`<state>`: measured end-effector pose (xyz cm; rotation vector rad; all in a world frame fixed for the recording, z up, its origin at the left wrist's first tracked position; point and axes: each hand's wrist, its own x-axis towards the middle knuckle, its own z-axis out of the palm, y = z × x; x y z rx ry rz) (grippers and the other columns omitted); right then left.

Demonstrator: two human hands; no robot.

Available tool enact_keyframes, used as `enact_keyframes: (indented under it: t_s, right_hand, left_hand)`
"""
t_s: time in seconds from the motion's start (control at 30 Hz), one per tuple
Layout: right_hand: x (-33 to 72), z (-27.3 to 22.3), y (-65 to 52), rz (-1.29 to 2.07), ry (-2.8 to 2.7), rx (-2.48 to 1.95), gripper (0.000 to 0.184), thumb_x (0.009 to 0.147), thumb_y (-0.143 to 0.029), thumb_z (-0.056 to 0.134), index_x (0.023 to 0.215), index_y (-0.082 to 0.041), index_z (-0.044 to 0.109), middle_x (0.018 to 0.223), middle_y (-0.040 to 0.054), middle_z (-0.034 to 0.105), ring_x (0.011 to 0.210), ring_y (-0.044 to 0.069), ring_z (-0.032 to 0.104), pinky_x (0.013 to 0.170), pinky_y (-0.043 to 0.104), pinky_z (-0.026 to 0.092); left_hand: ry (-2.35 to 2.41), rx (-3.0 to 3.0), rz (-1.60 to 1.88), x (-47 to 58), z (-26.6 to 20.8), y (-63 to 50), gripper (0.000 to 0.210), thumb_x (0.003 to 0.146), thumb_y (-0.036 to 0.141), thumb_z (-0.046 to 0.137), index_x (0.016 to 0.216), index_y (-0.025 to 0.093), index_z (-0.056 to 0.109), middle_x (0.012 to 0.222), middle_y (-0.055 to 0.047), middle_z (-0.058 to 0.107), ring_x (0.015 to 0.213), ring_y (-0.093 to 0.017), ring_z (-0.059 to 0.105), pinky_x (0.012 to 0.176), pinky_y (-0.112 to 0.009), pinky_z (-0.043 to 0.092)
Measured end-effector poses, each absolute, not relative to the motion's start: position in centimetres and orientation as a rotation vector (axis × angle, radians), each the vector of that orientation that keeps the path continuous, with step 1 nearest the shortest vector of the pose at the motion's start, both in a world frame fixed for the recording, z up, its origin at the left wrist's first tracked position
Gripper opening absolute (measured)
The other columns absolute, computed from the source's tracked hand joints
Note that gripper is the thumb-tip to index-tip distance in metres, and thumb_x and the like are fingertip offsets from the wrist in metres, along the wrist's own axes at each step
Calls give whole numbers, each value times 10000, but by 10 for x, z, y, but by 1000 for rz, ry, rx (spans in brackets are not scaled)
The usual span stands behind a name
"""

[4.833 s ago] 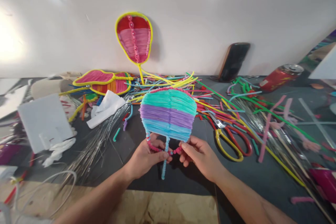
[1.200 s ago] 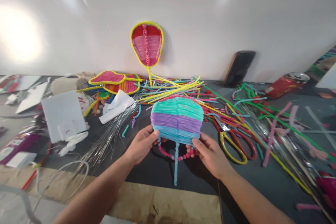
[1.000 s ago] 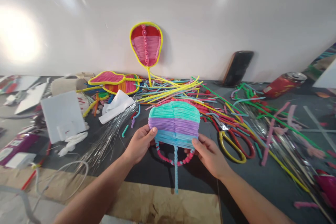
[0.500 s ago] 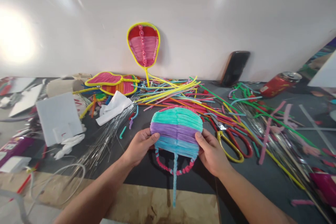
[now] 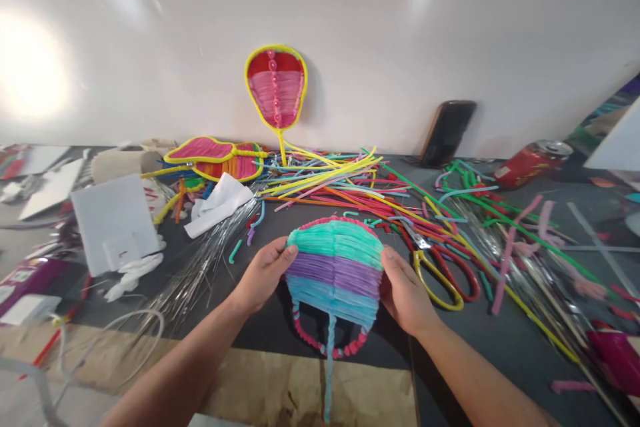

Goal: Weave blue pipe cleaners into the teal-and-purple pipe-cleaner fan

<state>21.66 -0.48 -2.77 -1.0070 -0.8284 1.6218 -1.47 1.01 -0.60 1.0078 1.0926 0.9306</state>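
Between my two hands is a rounded pipe-cleaner piece (image 5: 333, 273), banded in mint green, purple and blue. Its rim is pink and blue, with an open gap at the lower end, and a twisted blue stem hangs down from the middle. My left hand (image 5: 265, 273) pinches the left edge, thumb on top by the green band. On the opposite edge my right hand (image 5: 406, 290) grips the rim, its fingertips partly hidden behind the piece. Scissors (image 5: 440, 273) with yellow and red handles lie just right of my right hand.
A pink pipe-cleaner leaf shape (image 5: 277, 87) with yellow edging leans on the white wall. Loose pipe cleaners (image 5: 325, 177) pile up behind the piece. A phone (image 5: 447, 133) and a red can (image 5: 533, 163) stand at the right; white paper (image 5: 113, 223) and wire strands (image 5: 200, 273) lie left.
The piece has tilted and moved slightly lower, with its stem reaching further down. Both hands now hold it nearer the green band. Small green bits behind it have come into view.
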Motion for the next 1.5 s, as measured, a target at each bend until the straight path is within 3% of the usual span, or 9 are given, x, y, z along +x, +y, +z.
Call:
enact_keyframes:
  t_s: [0.23, 0.5, 0.63, 0.8, 1.03, 1.17, 1.27, 1.4, 1.5]
  right_hand:
    - [219, -35, -4, 1534, -797, -1124, 282, 788, -521, 616, 819, -241, 613, 670, -19, 632, 670, 181, 577, 673, 310, 457]
    - [225, -23, -1, 1504, -951, -1236, 321, 805, -529, 584, 922, -243, 670, 772, 7, 675, 712, 180, 591, 662, 287, 451]
    - [223, -21, -3, 1470, -1229, -1297, 324, 813, -513, 578, 915, -229, 697, 810, 26, 698, 742, 191, 600, 673, 294, 452]
    - [222, -16, -4, 1452, -1405, -1293, 276, 816, -449, 593, 927, -225, 712, 862, 31, 719, 793, 210, 620, 721, 316, 467]
    - [223, -16, -4, 1496, -1324, -1270, 285, 808, -453, 600, 935, -229, 723, 871, 36, 726, 780, 213, 630, 713, 327, 479]
    - [224, -16, -3, 1621, -1323, -1214, 317, 813, -453, 602, 1015, -233, 708, 866, 22, 722, 760, 197, 625, 678, 301, 471]
    - [225, -18, -1, 1621, -1232, -1244, 311, 782, -457, 640, 965, -220, 724, 777, 7, 712, 689, 181, 608, 618, 282, 452]
    - [224, -17, 4, 1593, -785, -1171, 325, 681, -468, 730, 867, -202, 715, 752, 21, 714, 679, 195, 622, 632, 307, 475]
    - [226, -12, 9, 1588, -569, -1029, 298, 636, -422, 776, 826, -211, 684, 712, 1, 700, 641, 179, 619, 609, 304, 483]
  left_hand:
    - [1114, 1068, 920, -17, -10, 10, 323, 827, 414, 597, 1022, 160, 635, 853, -31, 667, 746, -156, 583, 668, -240, 448]
    - [939, 1135, 602, -19, 2, 8, 396, 802, 448, 615, 1042, 135, 653, 866, -56, 670, 762, -172, 592, 697, -247, 447]
    - [1008, 1117, 613, -16, 1, 5, 415, 819, 473, 578, 1084, 160, 640, 838, -42, 677, 738, -168, 595, 687, -245, 447]
    - [1116, 1151, 599, -15, -4, 4, 333, 822, 459, 572, 933, 160, 665, 690, -4, 631, 586, -122, 519, 556, -204, 388]
    - [1143, 1130, 614, -14, -3, 5, 341, 799, 465, 595, 924, 158, 677, 681, -6, 641, 593, -139, 534, 557, -218, 399]
    - [1208, 1140, 681, -12, -4, 6, 406, 783, 485, 610, 980, 138, 686, 779, -47, 687, 702, -183, 592, 629, -249, 445]
    - [1191, 1188, 864, -11, -3, 7, 483, 764, 493, 632, 1095, 141, 646, 1025, -113, 682, 912, -235, 614, 775, -285, 470]
    - [1203, 1508, 1091, -16, 6, 2, 646, 760, 451, 654, 1311, 170, 468, 1369, -161, 472, 1271, -284, 422, 1055, -373, 328]
    - [1294, 1929, 843, -18, 15, -6, 795, 709, 422, 707, 1393, 213, 360, 1493, -149, 295, 1368, -323, 263, 1107, -453, 245]
